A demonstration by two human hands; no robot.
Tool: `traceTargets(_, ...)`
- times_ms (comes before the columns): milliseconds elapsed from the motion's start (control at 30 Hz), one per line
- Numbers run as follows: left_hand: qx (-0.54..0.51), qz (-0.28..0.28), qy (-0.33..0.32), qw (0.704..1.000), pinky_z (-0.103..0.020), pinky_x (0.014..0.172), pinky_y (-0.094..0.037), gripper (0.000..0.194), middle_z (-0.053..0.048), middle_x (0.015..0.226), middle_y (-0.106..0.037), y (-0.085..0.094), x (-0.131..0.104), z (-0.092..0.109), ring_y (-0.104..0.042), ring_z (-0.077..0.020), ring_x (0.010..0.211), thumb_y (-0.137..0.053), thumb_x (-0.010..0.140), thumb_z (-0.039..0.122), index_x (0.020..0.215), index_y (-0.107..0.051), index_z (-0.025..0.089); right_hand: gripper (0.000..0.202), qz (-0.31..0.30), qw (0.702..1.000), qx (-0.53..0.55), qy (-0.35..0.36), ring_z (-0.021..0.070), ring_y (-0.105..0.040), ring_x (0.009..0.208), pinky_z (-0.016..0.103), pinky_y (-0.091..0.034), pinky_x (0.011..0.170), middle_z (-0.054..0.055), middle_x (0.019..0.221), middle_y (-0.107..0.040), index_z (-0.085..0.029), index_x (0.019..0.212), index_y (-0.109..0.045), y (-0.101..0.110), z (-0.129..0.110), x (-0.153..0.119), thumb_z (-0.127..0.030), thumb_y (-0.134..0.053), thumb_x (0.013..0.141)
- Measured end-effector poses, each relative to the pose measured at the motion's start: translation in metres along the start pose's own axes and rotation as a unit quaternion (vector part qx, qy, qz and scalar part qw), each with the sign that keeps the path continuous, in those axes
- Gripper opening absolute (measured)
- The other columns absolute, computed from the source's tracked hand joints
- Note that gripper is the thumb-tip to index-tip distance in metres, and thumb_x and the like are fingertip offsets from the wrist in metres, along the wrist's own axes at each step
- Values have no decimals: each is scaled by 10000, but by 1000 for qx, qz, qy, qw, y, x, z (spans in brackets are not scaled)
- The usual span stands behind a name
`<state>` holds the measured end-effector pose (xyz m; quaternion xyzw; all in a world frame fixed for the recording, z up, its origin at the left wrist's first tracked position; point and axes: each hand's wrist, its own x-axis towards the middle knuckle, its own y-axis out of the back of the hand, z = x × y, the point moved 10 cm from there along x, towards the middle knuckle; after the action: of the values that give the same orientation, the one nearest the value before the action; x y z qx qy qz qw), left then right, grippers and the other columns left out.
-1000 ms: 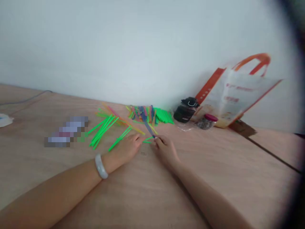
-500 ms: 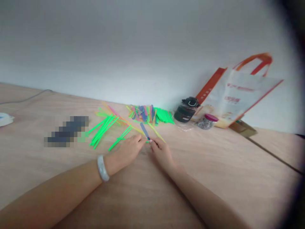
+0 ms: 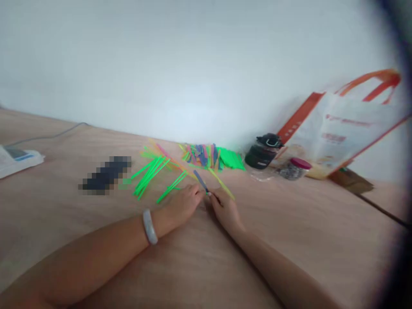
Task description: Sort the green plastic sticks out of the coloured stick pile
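A thin blue paper strip (image 3: pixel 201 180) lies slanted on the pale wooden surface (image 3: pixel 289 223), its near end pinched where the fingertips of the left hand (image 3: pixel 182 205) and right hand (image 3: pixel 227 210) meet, both closed on it, seemingly to steady it for fine work. Just beyond, loose green strips (image 3: pixel 151 174) fan out beside a heap of mixed coloured strips (image 3: pixel 209 155). Farther right stand a black bottle (image 3: pixel 262 151), a red-lidded jar (image 3: pixel 294 168) and an orange-handled white bag (image 3: pixel 347 128).

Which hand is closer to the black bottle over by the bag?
Right. The right hand lies nearer the black bottle, though well short of it; the left hand is farther off, beside the green strips.
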<state>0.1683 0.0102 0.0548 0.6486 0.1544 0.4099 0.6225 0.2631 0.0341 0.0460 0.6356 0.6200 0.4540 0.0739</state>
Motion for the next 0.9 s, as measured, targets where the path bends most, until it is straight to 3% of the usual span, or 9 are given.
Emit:
traceTargets(133,18,81,0,997,-386,908,-424,313,-97,1107,-564,28,-21,-21,-494,-236,1059,-411,922,340,1173,-489,169,317,-1,1000,-22,-4,216,-602,899,355,-479,810,90,948,-661,-197,1029,-655,-1,9,2,-261,-398,856)
traceTargets(200,35,135,38,989,-396,947,-398,302,-93,1116,-579,51,-44,-56,-488,-234,1075,-372,929,318,1156,-507,170,325,0,1000,-29,-10,220,-604,909,357,-482,813,89,955,-663,-200,1041,-654,-1,13,3,-276,-401,852)
traceTargets(300,85,207,157,962,-409,982,-368,306,-101,1131,-589,88,-90,-133,-448,-239,1162,-338,899,222,1135,-524,163,324,2,999,-32,-17,225,-609,901,363,-487,804,86,949,-666,-202,1044,-653,-4,16,4,-298,-413,848)
traceTargets(400,142,169,285,933,-480,981,-346,334,-108,1164,-595,99,-130,-205,-397,-276,1234,-344,863,190,1143,-525,171,315,10,1000,-27,-11,230,-613,907,374,-488,807,82,956,-671,-210,1030,-655,-6,15,6,-314,-427,840)
traceTargets(533,174,101,326,924,-552,998,-290,361,-108,1176,-604,92,-149,-242,-407,-285,1233,-354,855,193,1189,-492,184,314,12,999,-29,-21,231,-616,913,371,-487,806,85,972,-672,-210,1014,-661,-7,16,8,-324,-432,833)
traceTargets(633,185,101,327,921,-562,987,-291,364,-123,1176,-599,91,-146,-238,-420,-292,1216,-352,857,190,1191,-494,172,318,15,999,-26,-21,230,-612,922,372,-481,820,87,971,-670,-204,1011,-660,-6,16,8,-328,-427,834)
traceTargets(700,183,120,294,930,-533,989,-303,356,-128,1188,-588,93,-136,-216,-405,-291,1225,-351,867,196,1186,-506,160,318,18,999,-23,-18,228,-607,927,373,-476,830,86,975,-666,-205,1025,-652,-7,13,8,-322,-421,841)
traceTargets(833,91,107,147,979,-431,953,-383,338,-99,1127,-609,75,-100,-132,-475,-254,1127,-375,914,340,1158,-538,172,315,20,1000,-16,-3,223,-592,957,363,-465,846,92,995,-654,-191,1050,-639,-14,0,11,-316,-423,856)
traceTargets(900,30,80,76,993,-392,917,-423,435,-98,1114,-603,60,-83,-87,-511,-243,1063,-432,889,470,1182,-527,163,306,27,1000,-6,10,219,-591,949,355,-464,842,93,989,-653,-188,1043,-639,-18,-10,13,-311,-423,865)
